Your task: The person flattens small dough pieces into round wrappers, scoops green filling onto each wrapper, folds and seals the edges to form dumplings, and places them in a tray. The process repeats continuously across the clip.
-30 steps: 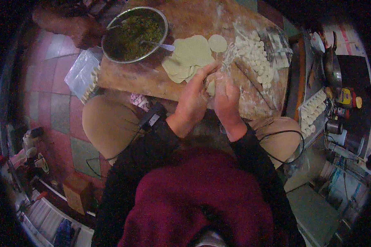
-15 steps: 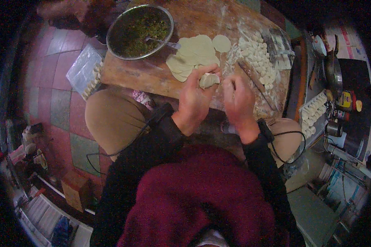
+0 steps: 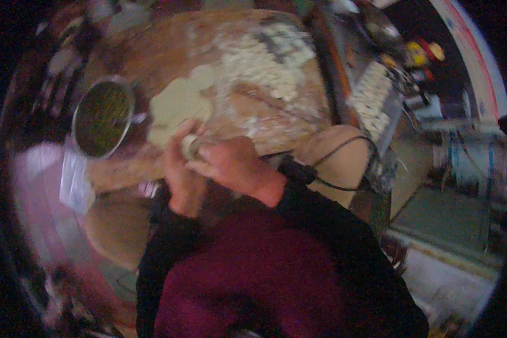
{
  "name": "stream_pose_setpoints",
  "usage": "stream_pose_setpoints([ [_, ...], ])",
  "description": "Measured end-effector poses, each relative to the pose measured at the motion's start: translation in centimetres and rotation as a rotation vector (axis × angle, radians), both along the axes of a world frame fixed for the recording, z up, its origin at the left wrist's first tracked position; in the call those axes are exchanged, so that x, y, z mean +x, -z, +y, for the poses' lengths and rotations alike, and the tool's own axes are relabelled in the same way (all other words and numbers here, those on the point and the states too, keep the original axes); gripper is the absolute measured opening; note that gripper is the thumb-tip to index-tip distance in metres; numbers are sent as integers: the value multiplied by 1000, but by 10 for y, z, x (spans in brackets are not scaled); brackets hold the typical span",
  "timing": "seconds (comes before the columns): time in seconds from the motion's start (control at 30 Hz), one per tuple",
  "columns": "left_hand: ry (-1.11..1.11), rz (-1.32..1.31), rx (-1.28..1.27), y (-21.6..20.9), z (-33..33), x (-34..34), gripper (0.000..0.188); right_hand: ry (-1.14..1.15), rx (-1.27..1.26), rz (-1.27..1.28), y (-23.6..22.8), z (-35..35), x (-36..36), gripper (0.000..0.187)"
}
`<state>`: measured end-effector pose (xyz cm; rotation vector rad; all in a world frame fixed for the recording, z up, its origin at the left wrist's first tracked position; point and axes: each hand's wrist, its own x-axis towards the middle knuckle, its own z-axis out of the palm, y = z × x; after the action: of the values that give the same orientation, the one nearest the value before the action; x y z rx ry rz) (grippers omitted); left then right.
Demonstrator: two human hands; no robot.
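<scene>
A pale dumpling (image 3: pixel 190 145) sits between my two hands, above the near edge of the floured wooden board. My left hand (image 3: pixel 181 179) cups it, fingers curled around its far side. From the right, my right hand (image 3: pixel 239 164) presses in with bent fingers on the dough; blur hides the exact fingertip contact. Just beyond the hands, flat round dough wrappers (image 3: pixel 177 104) lie overlapping. Left of them stands a metal bowl (image 3: pixel 75 128) of green chopped filling, with a spoon handle over its rim.
Small dough pieces (image 3: pixel 273 76) lie heaped in flour on the far right of the board (image 3: pixel 146 42). A rolling pin (image 3: pixel 279 105) rests in front of them. Shaped dumplings (image 3: pixel 372 93) fill a tray at right. A plastic-covered tray (image 3: pixel 73 180) is at left.
The view has swung right, so the board and bowl appear further left. My right hand, earlier apart from the left with its fingers pinched, has come against the dumpling in my left hand.
</scene>
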<state>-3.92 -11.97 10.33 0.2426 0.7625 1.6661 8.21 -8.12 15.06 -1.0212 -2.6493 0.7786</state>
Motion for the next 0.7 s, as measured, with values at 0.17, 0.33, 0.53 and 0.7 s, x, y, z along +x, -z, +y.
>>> stream_pose_setpoints([
  [0.17,205,68,-98,-7,12,17,59,-49,80,319,-23,26,38,31],
  [0.33,523,-20,64,-11,21,41,71,11,-344,461,-27,51,99,26],
  [0.53,612,202,7,4,40,33,48,593,75,380,-64,122,331,38],
  [0.7,530,185,-129,20,43,34,35,977,185,-16,-20,160,487,30],
])
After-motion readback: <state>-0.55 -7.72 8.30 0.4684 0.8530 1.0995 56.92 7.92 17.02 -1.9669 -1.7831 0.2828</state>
